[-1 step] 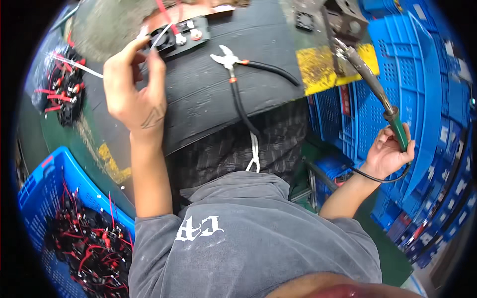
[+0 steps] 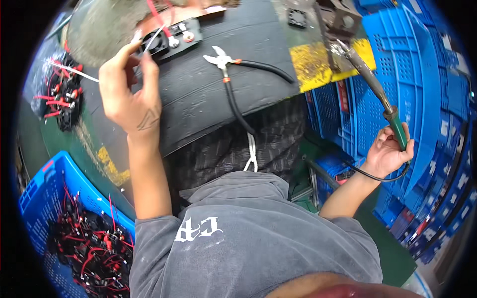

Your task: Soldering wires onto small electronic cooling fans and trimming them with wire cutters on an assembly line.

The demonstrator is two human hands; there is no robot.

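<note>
My left hand (image 2: 130,97) is in the upper left of the frame, its grip pinched shut on a thin white wire (image 2: 151,39) right above the small black fan (image 2: 156,42) on the desk (image 2: 208,99); the wire looks light and bendy, so I think I should hold it close to its end. My right hand (image 2: 390,151) is at the right, its grip wrapped tight around the green handle of the soldering iron (image 2: 377,94), which looks stiff and likely hot at its tip.
</note>
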